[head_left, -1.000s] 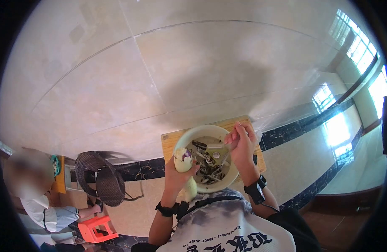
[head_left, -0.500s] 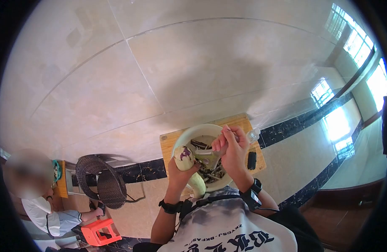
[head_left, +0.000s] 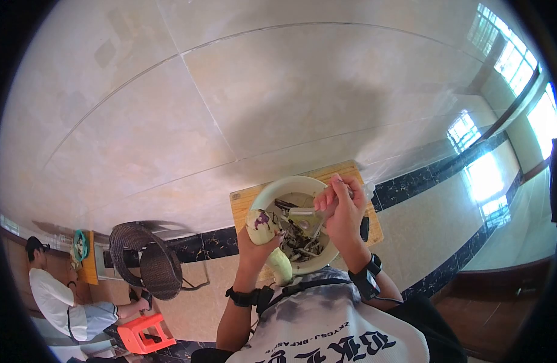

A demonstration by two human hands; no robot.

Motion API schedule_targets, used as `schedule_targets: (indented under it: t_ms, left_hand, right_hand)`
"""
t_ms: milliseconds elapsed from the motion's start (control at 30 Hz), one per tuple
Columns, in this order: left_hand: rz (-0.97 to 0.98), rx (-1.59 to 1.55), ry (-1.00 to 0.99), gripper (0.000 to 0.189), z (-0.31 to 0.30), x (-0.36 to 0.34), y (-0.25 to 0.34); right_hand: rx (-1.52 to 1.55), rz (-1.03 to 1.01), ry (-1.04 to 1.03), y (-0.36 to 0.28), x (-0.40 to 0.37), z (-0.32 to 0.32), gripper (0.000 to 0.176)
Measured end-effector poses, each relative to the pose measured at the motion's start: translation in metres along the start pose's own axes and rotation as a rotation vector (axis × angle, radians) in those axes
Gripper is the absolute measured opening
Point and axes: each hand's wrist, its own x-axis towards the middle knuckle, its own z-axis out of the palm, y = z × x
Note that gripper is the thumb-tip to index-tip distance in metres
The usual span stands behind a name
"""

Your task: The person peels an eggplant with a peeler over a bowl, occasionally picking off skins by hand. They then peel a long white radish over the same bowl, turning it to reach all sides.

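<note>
My left hand (head_left: 252,253) is wrapped around a mostly peeled, pale green eggplant (head_left: 281,266), with a patch of purple skin at its upper end. It is held over the left rim of a large whitish basin (head_left: 330,253). My right hand (head_left: 345,215) grips a peeler (head_left: 301,213) over the basin; its pale head points left, apart from the eggplant. My fingers hide most of the peeler's handle. Dark and pale strips of peel (head_left: 302,247) lie in the basin below.
The basin stands on a wooden table (head_left: 243,209) against the tiled wall. A clear bottle (head_left: 368,190) and a black object (head_left: 364,230) are at its right. Leftward are a wicker chair (head_left: 161,272), an orange stool (head_left: 146,334) and a seated person (head_left: 54,299) beside a teal basin (head_left: 80,245).
My right hand and the peeler have shifted slightly right, covering more of the black object. My left hand has moved a little left with the eggplant.
</note>
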Motion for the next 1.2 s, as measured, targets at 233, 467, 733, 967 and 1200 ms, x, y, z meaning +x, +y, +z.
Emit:
schedule_targets:
  t_ms: [233, 467, 733, 967, 1200]
  left_hand:
    - [-0.006, 0.03, -0.111, 0.046, 0.011, 0.003, 0.002]
    - [0.014, -0.078, -0.038, 0.043, 0.015, 0.003, -0.002]
    - [0.068, 0.103, 0.072, 0.039, 0.022, 0.002, -0.002]
    - [0.061, 0.087, 0.138, 0.036, 0.025, -0.001, 0.001]
    - [0.068, 0.109, 0.109, 0.033, 0.022, -0.002, 0.004]
  right_hand:
    - [-0.03, 0.016, 0.008, 0.001, -0.009, 0.015, 0.015]
    - [-0.018, 0.024, -0.027, 0.0, -0.014, 0.018, 0.015]
    - [-0.182, -0.089, -0.107, -0.003, -0.028, 0.024, 0.013]
    - [-0.19, -0.168, -0.143, 0.001, -0.034, 0.031, 0.01]
    - [-0.179, -0.158, -0.172, 0.001, -0.03, 0.027, 0.009]
